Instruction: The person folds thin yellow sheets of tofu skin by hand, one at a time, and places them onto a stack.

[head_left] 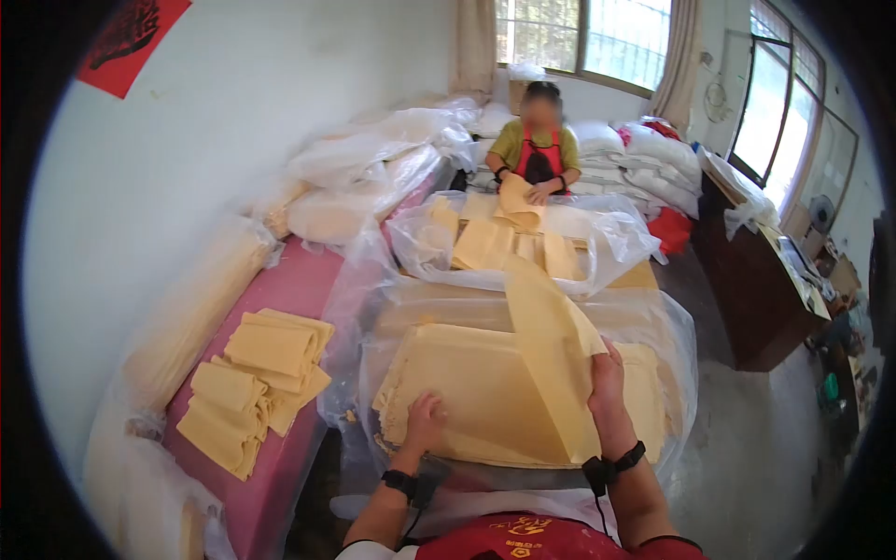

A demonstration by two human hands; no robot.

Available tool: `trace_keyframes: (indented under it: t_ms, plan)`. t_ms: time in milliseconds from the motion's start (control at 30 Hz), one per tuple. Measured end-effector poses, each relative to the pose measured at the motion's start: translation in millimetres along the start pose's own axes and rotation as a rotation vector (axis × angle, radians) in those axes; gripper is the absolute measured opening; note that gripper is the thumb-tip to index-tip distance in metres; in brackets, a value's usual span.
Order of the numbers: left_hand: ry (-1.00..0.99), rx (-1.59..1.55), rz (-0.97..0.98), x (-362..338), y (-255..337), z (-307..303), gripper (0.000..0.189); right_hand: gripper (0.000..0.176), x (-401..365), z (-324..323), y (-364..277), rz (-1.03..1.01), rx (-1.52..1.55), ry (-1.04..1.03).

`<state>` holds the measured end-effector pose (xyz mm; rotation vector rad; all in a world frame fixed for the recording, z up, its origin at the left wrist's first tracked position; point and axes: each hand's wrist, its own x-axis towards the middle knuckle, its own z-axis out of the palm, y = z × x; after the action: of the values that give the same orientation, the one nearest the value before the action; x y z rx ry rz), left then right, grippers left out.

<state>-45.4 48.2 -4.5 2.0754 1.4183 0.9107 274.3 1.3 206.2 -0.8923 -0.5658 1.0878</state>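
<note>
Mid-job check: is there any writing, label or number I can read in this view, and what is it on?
Nothing can be read for sure.
Red paper on the wall: black brush characters, cut off by the frame edge, unreadable.
Red apron at the bottom edge: yellow print, too blurred to read.
Yellow sheet in the right hand, stack under the left hand: no print visible.
</note>
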Motion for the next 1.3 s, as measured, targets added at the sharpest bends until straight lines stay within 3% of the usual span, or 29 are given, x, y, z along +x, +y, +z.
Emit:
trace_keyframes:
  t_ms: [67, 100, 133, 167, 200, 233, 267, 300, 333, 367, 400, 467, 500, 567, 633, 700, 833, 933, 1000, 1067, 1133, 1167, 1233, 1300]
  plan:
    - [0.013, 0.174, 0.050, -2.1, 28.3, 3.9, 0.052, 0.029, -4.5, -12.3, 13.3, -0.232, -0.738, -0.003]
    - [0.003, -0.221, -0.059, -4.6, 65.9, -1.1, 0.050, 0.032, -9.9, -4.2, 16.7, -0.051, -0.971, -0.132]
    - [-0.013, -0.613, -0.175, -5.0, 88.9, -2.4, 0.049, 0.032, -20.2, 8.1, 32.4, -0.053, -0.968, -0.110]
    - [-0.034, -0.613, -0.160, -5.3, 93.3, 2.6, 0.049, 0.036, -34.4, 21.4, 55.7, -0.004, -0.853, -0.386]
    - [-0.181, -1.112, -0.275, -11.9, 93.9, 8.9, 0.048, 0.043, -46.7, 29.8, 73.9, 0.044, -0.723, -0.655]
    - [-0.339, -1.601, -0.413, -22.0, 91.9, 13.1, 0.047, 0.045, -59.7, 35.8, 84.2, 0.005, -0.805, -0.726]
    - [-0.370, -1.585, -0.425, -31.2, 87.1, 14.9, 0.047, 0.047, -72.3, 37.2, 88.2, -0.033, -0.885, -0.796]
    - [-0.301, -1.640, -0.588, -37.7, 82.2, 14.9, 0.045, 0.047, -82.0, 32.9, 85.2, -0.033, -0.875, -0.768]
    - [-0.224, -1.685, -0.754, -41.6, 77.0, 15.9, 0.043, 0.050, -92.3, 28.9, 81.5, 0.146, -0.957, -0.878]
    - [-0.249, -1.674, -0.762, -36.3, 81.6, 14.0, 0.043, 0.053, -99.8, 23.1, 80.2, 0.329, -1.034, -0.988]
    - [-0.166, -1.716, -0.763, -27.9, 90.7, 10.4, 0.043, 0.053, -105.1, 9.9, 88.7, 0.330, -1.028, -0.969]
    - [-0.023, -1.786, -0.798, -16.9, 81.2, 2.6, 0.042, 0.058, -112.6, -29.4, 121.7, 0.186, -1.080, -1.214]
    - [-0.040, -1.779, -0.803, -12.5, 81.4, 0.4, 0.042, 0.058, -113.1, -52.4, 139.7, 0.186, -1.076, -1.198]
    - [0.041, -1.776, -0.777, 6.9, 94.6, -1.4, 0.042, 0.059, -110.1, -92.9, 163.2, -0.102, -1.293, -0.786]
    - [-0.038, -1.768, -0.644, 34.7, 149.9, -19.4, 0.040, 0.057, -109.7, -88.5, 124.0, 0.039, -1.454, -0.601]
    - [-0.109, -1.683, -0.500, 62.4, 206.5, -40.0, 0.040, 0.055, -69.0, -156.2, 172.6, -0.228, -1.305, -0.376]
    - [-0.091, -1.748, -0.272, 87.9, 301.0, -97.0, 0.040, 0.056, -25.0, -237.4, 84.8, -0.393, -1.488, 0.068]
    - [-0.019, -1.768, -0.159, 95.4, 301.1, -103.5, 0.041, 0.056, -22.1, -273.2, 23.5, -0.431, -1.564, 0.312]
    - [0.025, -1.775, -0.117, 95.6, 277.7, -91.6, 0.042, 0.057, -30.4, -281.5, 12.5, -0.436, -1.631, 0.299]
    - [0.190, -1.404, -0.195, 82.9, 225.7, -59.7, 0.042, 0.057, -55.1, -281.1, 13.9, -0.442, -1.709, 0.167]
    - [0.299, -1.606, -0.534, 62.9, 170.3, -33.5, 0.044, 0.058, -93.0, -276.4, 29.6, -0.421, -1.749, -0.066]
    - [0.310, -1.559, -0.585, 47.7, 129.1, -17.2, 0.043, 0.058, -110.4, -276.0, 41.1, -0.370, -1.710, -0.188]
    - [0.303, -1.477, -0.646, 4.9, 61.5, 11.0, 0.043, 0.061, -140.7, -284.3, 71.3, -0.098, -1.399, -0.386]
    - [0.289, -1.443, -0.654, -28.4, 37.3, 17.6, 0.043, 0.059, -177.5, -234.6, 39.9, 0.368, -0.825, -0.260]
